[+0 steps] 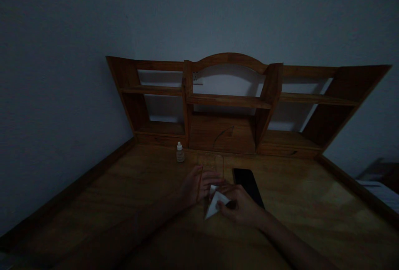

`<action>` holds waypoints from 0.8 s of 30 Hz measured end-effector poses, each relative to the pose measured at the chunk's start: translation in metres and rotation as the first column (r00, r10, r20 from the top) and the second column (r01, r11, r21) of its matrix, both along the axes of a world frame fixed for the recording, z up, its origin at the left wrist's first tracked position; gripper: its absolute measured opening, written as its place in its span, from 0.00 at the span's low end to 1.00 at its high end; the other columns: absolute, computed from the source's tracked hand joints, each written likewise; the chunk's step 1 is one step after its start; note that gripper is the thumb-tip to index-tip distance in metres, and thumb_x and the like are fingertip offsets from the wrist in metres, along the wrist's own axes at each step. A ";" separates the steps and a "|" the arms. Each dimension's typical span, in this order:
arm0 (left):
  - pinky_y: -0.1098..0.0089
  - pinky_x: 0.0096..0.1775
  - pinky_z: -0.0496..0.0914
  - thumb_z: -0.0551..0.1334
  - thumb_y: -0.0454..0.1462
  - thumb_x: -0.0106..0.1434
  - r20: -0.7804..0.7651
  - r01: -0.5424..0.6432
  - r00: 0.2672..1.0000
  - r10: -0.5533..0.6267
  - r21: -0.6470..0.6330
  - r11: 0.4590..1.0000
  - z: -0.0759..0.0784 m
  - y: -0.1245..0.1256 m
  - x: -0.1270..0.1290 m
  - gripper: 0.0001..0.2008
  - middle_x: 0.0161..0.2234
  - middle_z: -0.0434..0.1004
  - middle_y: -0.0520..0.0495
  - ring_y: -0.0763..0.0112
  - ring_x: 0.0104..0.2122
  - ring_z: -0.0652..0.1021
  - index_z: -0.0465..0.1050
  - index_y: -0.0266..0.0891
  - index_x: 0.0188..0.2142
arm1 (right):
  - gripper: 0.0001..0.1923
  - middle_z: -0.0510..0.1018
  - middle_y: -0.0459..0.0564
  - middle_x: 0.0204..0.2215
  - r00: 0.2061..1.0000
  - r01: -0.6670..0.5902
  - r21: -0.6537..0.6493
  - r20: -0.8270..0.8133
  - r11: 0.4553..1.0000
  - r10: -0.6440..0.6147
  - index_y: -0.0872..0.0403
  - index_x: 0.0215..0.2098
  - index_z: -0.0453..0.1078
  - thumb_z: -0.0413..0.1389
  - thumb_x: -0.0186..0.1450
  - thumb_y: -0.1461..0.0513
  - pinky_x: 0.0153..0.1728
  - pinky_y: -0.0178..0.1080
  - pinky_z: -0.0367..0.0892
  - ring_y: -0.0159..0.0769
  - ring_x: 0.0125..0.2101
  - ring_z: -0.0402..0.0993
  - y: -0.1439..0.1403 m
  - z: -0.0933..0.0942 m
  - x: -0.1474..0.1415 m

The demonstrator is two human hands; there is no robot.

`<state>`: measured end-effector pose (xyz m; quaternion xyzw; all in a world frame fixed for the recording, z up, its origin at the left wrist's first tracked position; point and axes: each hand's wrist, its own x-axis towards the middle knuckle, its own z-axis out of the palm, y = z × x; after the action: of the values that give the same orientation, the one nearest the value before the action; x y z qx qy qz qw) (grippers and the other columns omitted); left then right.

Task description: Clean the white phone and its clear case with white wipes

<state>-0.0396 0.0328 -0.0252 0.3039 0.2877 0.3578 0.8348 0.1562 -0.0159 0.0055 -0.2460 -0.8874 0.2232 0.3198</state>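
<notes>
My left hand (195, 185) is closed around a clear phone case (223, 168), thin and see-through with orange-tinted edges. It tilts upward above the desk, and much of it is hard to make out in the dim light. Pinched in my right hand (238, 205) is a folded white cloth (214, 207), one pointed corner hanging down toward me. The cloth lies against or right by the left fingers; the exact contact is hidden. A small dark patch shows by the right thumb, too dim to name. Just right of the hands, a black phone (247, 182) lies flat.
A small clear dropper bottle (180, 153) with a white cap stands upright behind my left hand. Along the back of the wooden desk (149, 182) runs a wooden shelf unit (222, 133) against the wall. A wall socket (196, 79) shows through it.
</notes>
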 end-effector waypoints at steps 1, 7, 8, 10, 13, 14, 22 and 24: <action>0.67 0.41 0.70 0.51 0.54 0.67 -0.012 -0.005 1.000 0.005 -0.005 1.000 0.001 0.000 0.000 0.31 0.49 0.77 0.30 0.58 0.42 0.80 0.74 0.27 0.48 | 0.11 0.80 0.46 0.28 1.000 -0.011 -0.020 0.002 1.000 0.011 0.52 0.30 0.73 0.51 0.69 0.63 0.44 0.39 0.73 0.36 0.33 0.79 0.000 0.000 0.000; 0.65 0.43 0.70 0.50 0.53 0.67 -0.025 -0.022 0.999 0.021 -0.012 1.000 0.004 -0.001 0.002 0.31 0.50 0.76 0.28 0.56 0.44 0.79 0.74 0.26 0.47 | 0.10 0.80 0.46 0.30 1.000 -0.026 -0.054 -0.015 0.998 0.026 0.51 0.30 0.72 0.51 0.67 0.65 0.46 0.40 0.71 0.36 0.35 0.78 0.000 -0.001 0.002; 0.66 0.42 0.69 0.50 0.53 0.67 -0.022 -0.016 1.000 0.016 -0.016 1.000 0.005 -0.001 0.002 0.31 0.50 0.77 0.29 0.57 0.43 0.79 0.74 0.26 0.48 | 0.10 0.80 0.46 0.30 0.999 -0.029 -0.053 -0.023 0.998 0.028 0.52 0.30 0.71 0.51 0.67 0.66 0.46 0.40 0.71 0.36 0.36 0.78 0.000 -0.001 0.002; 0.66 0.42 0.69 0.51 0.52 0.67 -0.015 -0.027 1.000 0.027 -0.020 0.999 0.007 -0.002 0.003 0.30 0.48 0.78 0.29 0.57 0.43 0.79 0.74 0.26 0.47 | 0.10 0.79 0.45 0.30 0.999 -0.026 -0.051 -0.030 0.998 0.025 0.52 0.29 0.71 0.51 0.66 0.66 0.46 0.39 0.71 0.36 0.36 0.78 0.000 -0.001 0.002; 0.65 0.45 0.69 0.50 0.52 0.67 -0.010 -0.037 0.999 0.037 -0.016 0.999 0.010 -0.004 0.003 0.30 0.47 0.78 0.30 0.57 0.44 0.79 0.74 0.25 0.47 | 0.10 0.79 0.45 0.30 0.999 -0.019 -0.053 -0.027 0.998 0.018 0.51 0.29 0.70 0.51 0.66 0.67 0.46 0.40 0.70 0.36 0.36 0.78 0.000 -0.001 0.001; 0.65 0.45 0.69 0.50 0.52 0.67 -0.009 -0.035 0.999 0.034 -0.016 0.999 0.010 -0.004 0.003 0.30 0.48 0.78 0.30 0.57 0.44 0.79 0.73 0.26 0.47 | 0.10 0.79 0.45 0.31 1.000 -0.017 -0.055 -0.026 0.998 0.015 0.51 0.29 0.70 0.51 0.66 0.67 0.46 0.40 0.70 0.36 0.37 0.78 0.000 -0.001 0.001; 0.66 0.44 0.69 0.50 0.54 0.67 -0.002 -0.013 1.000 0.013 0.018 1.000 0.005 -0.002 0.001 0.31 0.50 0.76 0.30 0.57 0.45 0.78 0.72 0.26 0.49 | 0.09 0.79 0.46 0.30 0.999 -0.021 -0.040 -0.035 0.999 0.020 0.52 0.29 0.71 0.52 0.66 0.65 0.47 0.41 0.70 0.37 0.38 0.78 0.000 -0.002 0.002; 0.65 0.44 0.69 0.51 0.54 0.66 0.002 -0.011 1.000 0.011 0.011 1.000 0.003 -0.001 0.001 0.32 0.51 0.76 0.29 0.57 0.45 0.78 0.71 0.26 0.50 | 0.09 0.78 0.47 0.30 0.999 -0.019 -0.028 -0.037 0.999 0.018 0.52 0.29 0.71 0.53 0.67 0.64 0.47 0.42 0.71 0.38 0.38 0.78 0.002 -0.004 0.003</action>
<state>-0.0389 0.0318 -0.0222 0.3065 0.2867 0.3642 0.8314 0.1592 -0.0141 0.0017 -0.2381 -0.8803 0.2433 0.3304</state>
